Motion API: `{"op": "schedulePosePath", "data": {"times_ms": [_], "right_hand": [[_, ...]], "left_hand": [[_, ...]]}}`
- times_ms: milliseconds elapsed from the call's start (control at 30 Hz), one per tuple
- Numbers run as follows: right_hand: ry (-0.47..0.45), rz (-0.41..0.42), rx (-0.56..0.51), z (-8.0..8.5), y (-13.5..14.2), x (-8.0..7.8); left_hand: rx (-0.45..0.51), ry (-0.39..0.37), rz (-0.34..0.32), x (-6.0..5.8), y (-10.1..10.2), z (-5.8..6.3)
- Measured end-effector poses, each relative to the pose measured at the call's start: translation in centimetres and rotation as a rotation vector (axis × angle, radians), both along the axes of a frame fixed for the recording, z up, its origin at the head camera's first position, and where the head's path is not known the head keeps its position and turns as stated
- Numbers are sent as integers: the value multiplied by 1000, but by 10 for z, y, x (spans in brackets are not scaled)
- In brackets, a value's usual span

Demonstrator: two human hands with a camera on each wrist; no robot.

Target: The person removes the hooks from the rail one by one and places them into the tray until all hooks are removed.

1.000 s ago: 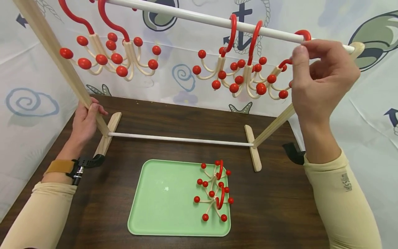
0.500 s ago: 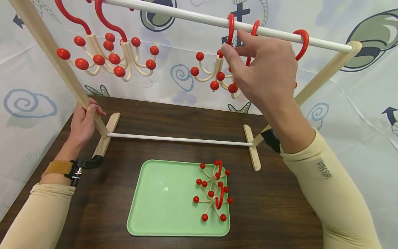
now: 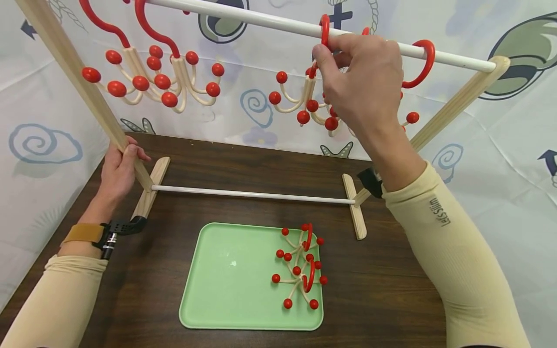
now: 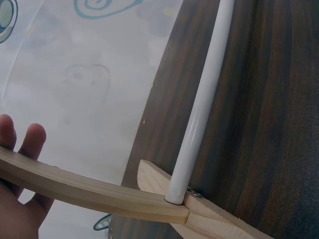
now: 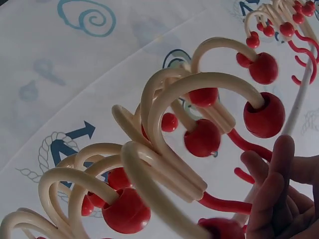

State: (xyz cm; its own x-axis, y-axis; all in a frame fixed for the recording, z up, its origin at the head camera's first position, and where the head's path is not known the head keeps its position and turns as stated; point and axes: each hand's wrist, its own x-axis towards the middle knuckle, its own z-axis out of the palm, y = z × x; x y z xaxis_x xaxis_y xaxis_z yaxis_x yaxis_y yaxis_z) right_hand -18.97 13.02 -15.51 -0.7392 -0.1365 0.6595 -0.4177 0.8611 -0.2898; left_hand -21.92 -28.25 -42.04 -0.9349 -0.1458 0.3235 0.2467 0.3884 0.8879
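Observation:
My left hand (image 3: 117, 166) grips the left wooden post (image 3: 93, 99) of a rack, low down; the left wrist view shows fingertips beyond the post (image 4: 84, 188). Up at the white top rail (image 3: 261, 19), my right hand (image 3: 363, 79) pinches a red hook (image 5: 227, 203) of a hanger with pale curved arms (image 5: 209, 82) tipped with red balls (image 5: 264, 114). Another red hook (image 3: 325, 30) hangs over the rail at my fingertips. A third hook (image 3: 424, 63) hangs right of the hand. The hand hides parts of the hangers behind it.
Two similar hangers (image 3: 180, 72) hang near the rail's left end. On the dark table a green tray (image 3: 230, 309) carries two more hangers (image 3: 300, 278) at its right side. A white lower bar (image 3: 252, 194) joins the rack's feet. A patterned cloth (image 3: 474, 140) stands behind.
My right hand has left the rightmost hook and moved left along the rail to the middle hooks, where its fingers have closed in. The left hand stays on the post.

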Motion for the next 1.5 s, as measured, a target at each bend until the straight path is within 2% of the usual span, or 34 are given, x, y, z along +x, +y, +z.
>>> {"op": "schedulePosePath", "data": {"times_ms": [200,400,533,600,700,833,967,1167,1500], "right_hand": [[73,81,-41,7,0,0],[83,158,-103,11,0,-1],[126,235,-116,11,1,-1],[169,288,-57,12,3,-1],[253,367,94,13,8,-1],[329,512,244,15,14,-1],[300,592,223,13,15,2],[250,650,152,3,15,7],[142,761,1,-16,13,27]], "left_hand": [[3,5,-1,1,1,1],[12,44,-11,6,6,9],[11,46,-12,5,5,7],[11,36,-9,4,3,4],[6,20,-7,1,0,0],[0,0,-4,-2,-2,-2],[-4,-2,4,-2,-2,-3],[4,-12,7,0,0,-1],[5,-22,-6,1,1,0]]}}
